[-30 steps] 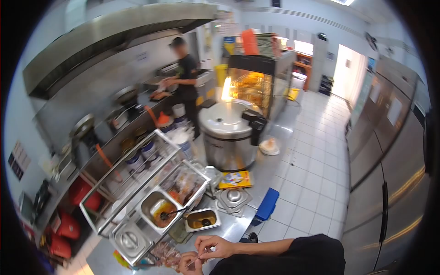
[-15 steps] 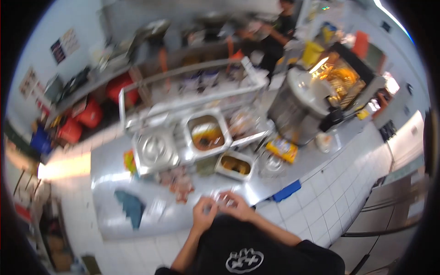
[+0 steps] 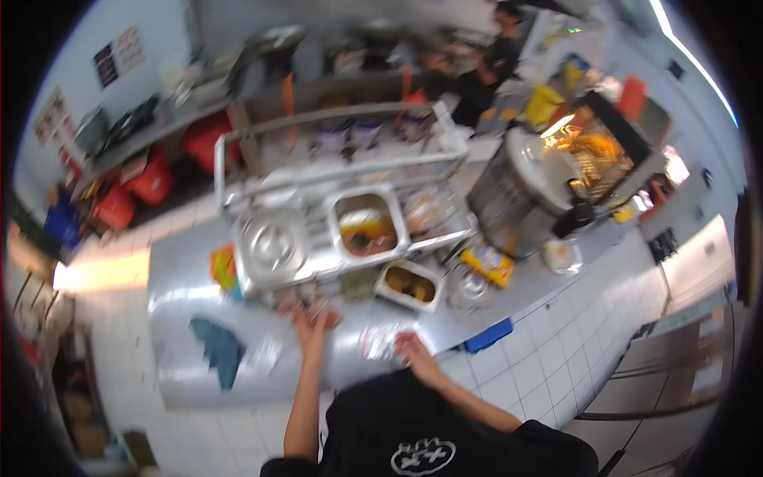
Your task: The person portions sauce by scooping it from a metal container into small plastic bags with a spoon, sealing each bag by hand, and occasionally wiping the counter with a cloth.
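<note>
My left hand [image 3: 310,324] reaches over the steel table [image 3: 334,362] to a pile of small clear packets [image 3: 288,300] beside the metal rack; its fingers are blurred, and whether they grip a packet is unclear. At the table's front edge, my right hand [image 3: 412,350] is beside a small clear plastic bag [image 3: 378,343] lying flat. Its fingers are blurred too, and I cannot make out whether they hold the bag. Behind my hands stand a steel pan of brown sauce [image 3: 409,286] and a larger pan of orange sauce [image 3: 366,230].
A lidded pan [image 3: 274,245] sits left in the rack. Left lies a teal cloth [image 3: 218,350]. Right are a yellow box [image 3: 486,264], a metal lid [image 3: 470,288], a large steel cooker [image 3: 520,191] and a lit display case [image 3: 592,151]. A co-worker [image 3: 497,63] stands at the back.
The view has swung left and down. My hands, together around something small before, are now apart: the left has gone to the packets, the right stays near the table edge by a clear bag.
</note>
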`<state>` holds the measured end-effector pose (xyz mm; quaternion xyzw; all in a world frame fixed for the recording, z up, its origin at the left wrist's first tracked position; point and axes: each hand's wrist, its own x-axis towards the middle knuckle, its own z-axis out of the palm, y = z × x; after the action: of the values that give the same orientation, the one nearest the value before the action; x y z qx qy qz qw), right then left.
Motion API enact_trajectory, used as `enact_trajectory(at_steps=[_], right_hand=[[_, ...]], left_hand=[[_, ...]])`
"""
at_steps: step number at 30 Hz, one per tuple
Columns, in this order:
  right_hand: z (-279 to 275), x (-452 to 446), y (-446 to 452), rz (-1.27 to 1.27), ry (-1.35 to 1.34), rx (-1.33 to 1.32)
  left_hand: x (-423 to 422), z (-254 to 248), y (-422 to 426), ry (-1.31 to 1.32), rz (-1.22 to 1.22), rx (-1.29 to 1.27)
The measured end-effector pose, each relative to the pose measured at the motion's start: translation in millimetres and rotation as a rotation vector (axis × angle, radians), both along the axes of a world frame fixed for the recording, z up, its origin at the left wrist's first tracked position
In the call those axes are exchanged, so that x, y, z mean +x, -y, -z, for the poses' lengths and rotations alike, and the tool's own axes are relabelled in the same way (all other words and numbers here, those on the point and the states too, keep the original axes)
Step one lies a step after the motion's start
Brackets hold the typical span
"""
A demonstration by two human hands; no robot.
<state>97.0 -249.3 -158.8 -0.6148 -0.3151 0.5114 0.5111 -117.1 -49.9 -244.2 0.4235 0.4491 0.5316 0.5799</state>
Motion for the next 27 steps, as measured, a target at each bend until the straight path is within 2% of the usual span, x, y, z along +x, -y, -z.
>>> enact_trajectory(at_steps=[1, 2, 3, 4, 5, 6, 7, 9, 12, 15, 16, 19, 20, 21, 23, 27], right_hand=[[6.7, 0.5, -2.2, -0.001, 0.003, 0.012], [-10.1, -1.3, -8.0, -0.005, 0.004, -0.057], [-6.3, -0.9, -9.2, -0.005, 0.042, 0.032], [-8.2, 2.0, -9.6, -0.001, 0.068, 0.044], [-11.5, 4.3, -9.0, -0.005, 0.083, 0.051], [-12.2, 7.0, -10.6, 0.015, 0.074, 0.054], [-12.2, 10.6, -10.0, 0.027, 0.065, 0.049], [-13.1, 12.6, -12.4, 0.037, 0.041, -0.009], [-20.3, 12.2, -25.6, 0.002, 0.022, -0.052], [-6.0, 0.3, -48.9, -0.119, 0.178, 0.072], [-4.2, -4.0, -57.8, -0.164, 0.210, 0.093], [-3.8, -22.2, -83.8, -0.318, 0.167, 0.172], [-15.2, -29.6, -89.7, -0.360, 0.159, 0.130], [-34.1, -34.8, -93.3, -0.401, 0.209, 0.175], [-70.5, -47.7, -101.4, -0.498, 0.299, 0.262], [-92.4, -74.6, -103.2, -0.640, -0.036, 0.322]], left_hand=[[-4.6, -18.5, -10.8, 0.117, 0.187, -0.052], [-25.1, -42.0, -12.9, -0.089, 0.257, -0.255], [-29.6, -68.2, -1.2, -0.092, 0.058, -0.218], [-49.8, -40.9, -9.1, -0.335, -0.157, -0.040], [-92.2, -14.1, -17.6, -0.491, -0.202, 0.053], [-128.6, -7.8, -22.7, -0.656, -0.305, 0.072], [-165.5, 17.0, -30.0, -0.962, -0.527, 0.162], [-184.8, -38.8, -6.7, -1.668, -0.798, 0.070], [-231.0, -24.3, 5.6, -1.635, -0.653, -0.284], [-283.3, -6.6, -6.4, -1.555, -0.439, -0.249], [-290.9, -10.4, -7.6, -1.572, -0.507, -0.128], [-334.7, -5.5, -37.8, -0.839, -0.681, -0.028], [-342.3, -9.9, -40.2, -1.088, -0.770, 0.367], [-295.1, -103.2, -13.1, -0.581, -0.536, -0.003], [-279.8, -137.1, 2.1, -0.753, -0.706, 0.284], [-203.0, -214.0, 68.5, -0.484, -0.355, 0.471]])
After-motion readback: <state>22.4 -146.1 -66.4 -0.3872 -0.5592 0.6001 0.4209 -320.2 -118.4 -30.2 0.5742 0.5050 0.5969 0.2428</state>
